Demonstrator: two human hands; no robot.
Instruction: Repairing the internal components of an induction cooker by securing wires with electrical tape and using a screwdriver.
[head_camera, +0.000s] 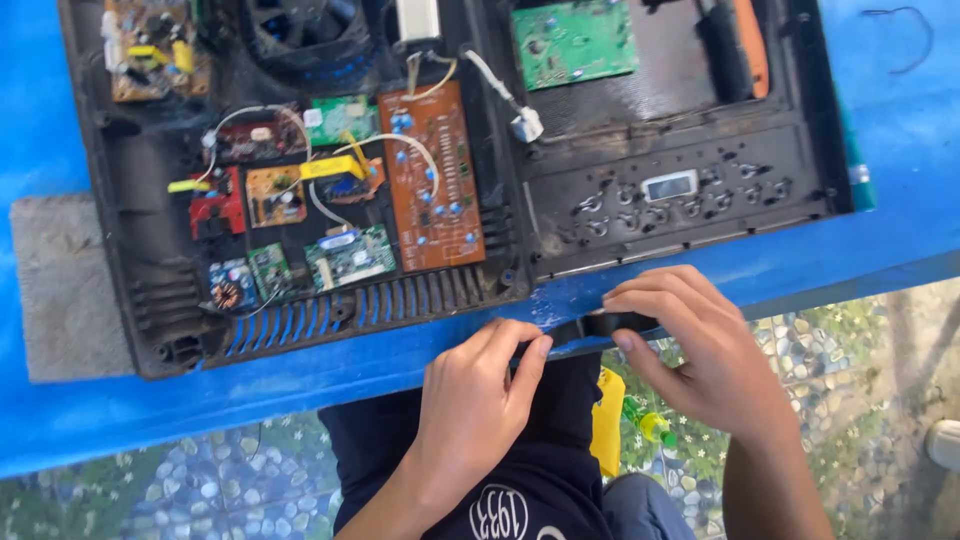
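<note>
My left hand (475, 400) and my right hand (690, 340) meet at the near edge of a blue table (300, 385). Between them they pinch a small black strip-like part (600, 325), the left fingers on its left end and the right fingers over its right end. Just beyond lies an opened black plastic appliance casing (160, 290) filled with several small circuit boards, among them an orange-brown board (430, 180) and a green board (350, 257). A second black panel (680, 215) with a small display window sits to the right.
A grey foam pad (65, 285) lies under the casing's left side. A green circuit board (575, 42) and an orange-handled tool (748, 45) rest at the top right. A yellow-handled tool (612, 420) sits on my lap. Pebbled ground lies below the table.
</note>
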